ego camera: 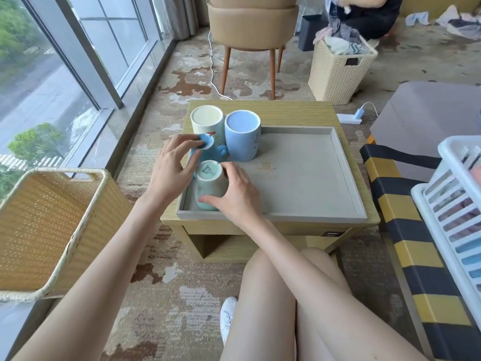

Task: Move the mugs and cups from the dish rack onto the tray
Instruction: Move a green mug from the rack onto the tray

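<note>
— Knees (286, 295) are right at the bottom, with a white shoe (227, 316) beside them. Two arms reach out to the tray (273, 216) on the little table (260, 110).
— What are the hands doing?
— Right hand (236, 194) is wrapped round the green cup (209, 178), thumb on one side, fingers on the other. Left hand (169, 170) pinches the top of the small blue cup (207, 152) with its fingertips. Both cups are upside down at the tray's near left side, just by the cream mug (208, 121) and the pale blue mug (242, 136).
— How should they go down?
— Slow and flat, I think, so the rims don't chip. Leave a little gap so the cups don't bump. Then let go one at a time.
— Are they down already?
— Can't tell. The thumb hides the green cup's rim, and the hand hides part of the blue one.
— Any more cups in the dish rack (455, 204)?
— It's cut off at the right side. Something pink and blue shows between the bars, but I can't make out what.
</note>
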`<action>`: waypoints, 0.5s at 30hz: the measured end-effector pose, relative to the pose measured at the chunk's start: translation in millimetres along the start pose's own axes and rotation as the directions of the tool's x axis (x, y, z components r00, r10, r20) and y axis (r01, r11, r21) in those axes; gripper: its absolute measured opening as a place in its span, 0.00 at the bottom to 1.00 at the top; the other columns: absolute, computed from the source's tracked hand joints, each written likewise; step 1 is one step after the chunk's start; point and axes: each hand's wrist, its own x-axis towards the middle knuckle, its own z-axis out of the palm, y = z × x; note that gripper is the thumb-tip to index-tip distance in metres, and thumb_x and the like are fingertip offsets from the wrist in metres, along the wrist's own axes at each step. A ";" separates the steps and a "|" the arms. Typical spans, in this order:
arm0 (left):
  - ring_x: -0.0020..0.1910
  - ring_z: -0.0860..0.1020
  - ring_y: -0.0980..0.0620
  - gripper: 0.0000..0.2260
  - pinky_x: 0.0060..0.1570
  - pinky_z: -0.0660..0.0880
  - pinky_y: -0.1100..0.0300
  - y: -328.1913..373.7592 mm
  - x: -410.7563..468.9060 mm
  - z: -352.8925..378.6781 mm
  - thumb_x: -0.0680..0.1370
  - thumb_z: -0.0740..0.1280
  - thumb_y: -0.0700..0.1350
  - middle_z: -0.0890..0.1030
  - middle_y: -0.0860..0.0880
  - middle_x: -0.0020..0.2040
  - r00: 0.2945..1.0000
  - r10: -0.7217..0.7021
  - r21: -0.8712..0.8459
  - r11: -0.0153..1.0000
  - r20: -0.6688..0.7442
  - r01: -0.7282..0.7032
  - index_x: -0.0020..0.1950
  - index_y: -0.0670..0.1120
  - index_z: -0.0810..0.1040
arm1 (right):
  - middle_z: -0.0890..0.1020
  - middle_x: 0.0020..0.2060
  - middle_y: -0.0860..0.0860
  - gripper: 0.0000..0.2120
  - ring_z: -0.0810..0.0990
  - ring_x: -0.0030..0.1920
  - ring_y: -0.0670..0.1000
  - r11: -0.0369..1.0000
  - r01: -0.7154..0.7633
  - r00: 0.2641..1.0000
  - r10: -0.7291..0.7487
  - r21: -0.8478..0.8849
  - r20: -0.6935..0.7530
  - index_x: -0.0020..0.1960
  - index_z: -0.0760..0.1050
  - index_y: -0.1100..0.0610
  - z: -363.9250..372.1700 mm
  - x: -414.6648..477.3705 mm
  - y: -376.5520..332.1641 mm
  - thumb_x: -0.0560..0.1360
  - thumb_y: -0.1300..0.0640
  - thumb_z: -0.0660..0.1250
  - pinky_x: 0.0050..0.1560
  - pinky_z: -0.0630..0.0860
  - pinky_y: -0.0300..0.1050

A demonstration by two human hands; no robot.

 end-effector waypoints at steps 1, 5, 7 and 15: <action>0.65 0.74 0.47 0.12 0.64 0.71 0.45 -0.9 0.1 -0.5 0.82 0.62 0.45 0.77 0.50 0.65 1.000 -0.006 -0.014 1.000 0.009 0.006 0.62 0.45 0.81 | 0.77 0.56 0.46 0.36 0.75 0.57 0.49 1.000 0.010 1.000 -0.010 0.002 -0.003 0.60 0.70 0.52 3.7 -0.7 -2.4 0.59 0.39 0.79 0.47 0.71 0.45; 0.66 0.73 0.50 0.14 0.66 0.70 0.48 -6.7 2.5 -4.9 0.84 0.60 0.49 0.76 0.52 0.66 0.996 -0.031 -0.078 0.996 0.079 0.037 0.63 0.47 0.81 | 0.77 0.55 0.47 0.35 0.75 0.56 0.50 0.999 0.038 0.999 -0.038 0.001 -0.022 0.59 0.70 0.52 15.4 -1.2 -8.7 0.59 0.39 0.78 0.43 0.68 0.42; 0.67 0.73 0.51 0.14 0.67 0.69 0.49 -9.2 3.6 -6.5 0.84 0.60 0.50 0.75 0.52 0.66 0.994 -0.020 -0.076 0.997 0.103 0.028 0.64 0.47 0.80 | 0.78 0.54 0.47 0.35 0.76 0.56 0.50 0.999 0.048 0.998 -0.048 -0.012 -0.046 0.59 0.70 0.53 19.3 -1.2 -9.6 0.59 0.38 0.78 0.42 0.68 0.43; 0.69 0.70 0.51 0.15 0.69 0.67 0.50 -7.6 1.1 -8.7 0.83 0.60 0.49 0.73 0.52 0.70 0.990 -0.007 -0.010 1.000 0.140 0.009 0.67 0.48 0.77 | 0.75 0.58 0.48 0.38 0.74 0.59 0.51 0.999 0.053 0.997 -0.053 0.006 0.053 0.62 0.67 0.53 18.8 -1.3 -8.5 0.60 0.41 0.80 0.47 0.74 0.49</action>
